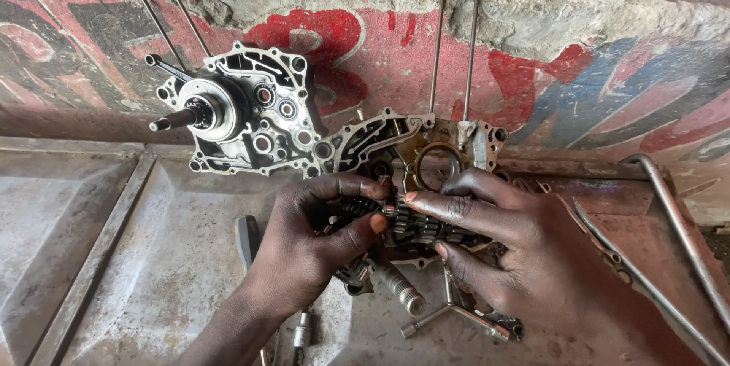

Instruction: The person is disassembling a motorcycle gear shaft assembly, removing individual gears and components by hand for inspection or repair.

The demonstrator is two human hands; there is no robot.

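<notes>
Hands: our left hand and right hand both pinch the gear cluster — fingers closed.
Axis: shaft lies left-right between them — at the crankcase half.

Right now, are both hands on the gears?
Yes, the left hand and the right hand both grip the gears between them.

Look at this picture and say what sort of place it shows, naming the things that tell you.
Probably an outdoor motorcycle repair spot. An engine crankcase half leans against a painted concrete wall, both hands hold a gear cluster over a second casing, and a T-wrench lies on the metal sheet.
</notes>
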